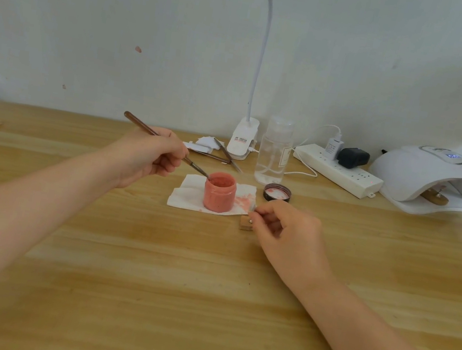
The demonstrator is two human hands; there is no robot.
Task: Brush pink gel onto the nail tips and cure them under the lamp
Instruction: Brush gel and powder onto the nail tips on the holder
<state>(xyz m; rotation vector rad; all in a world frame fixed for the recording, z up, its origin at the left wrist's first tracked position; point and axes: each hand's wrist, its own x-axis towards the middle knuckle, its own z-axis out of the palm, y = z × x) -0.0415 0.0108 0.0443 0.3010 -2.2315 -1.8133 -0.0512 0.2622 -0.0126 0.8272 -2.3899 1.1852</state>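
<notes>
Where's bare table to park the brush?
Free: the wide stretch of table between the two forearms, and the strip left of the left hand. Crowded: the middle, with gel jar on its tissue, lid, clear bottle, power strip, curing lamp.

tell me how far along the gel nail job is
Done: jar open, lid off; one wooden stand sits under the curing lamp. In hand: left hand dips the brush in gel; right hand pinches a tip at its block. Left: brushing, curing it.
</notes>
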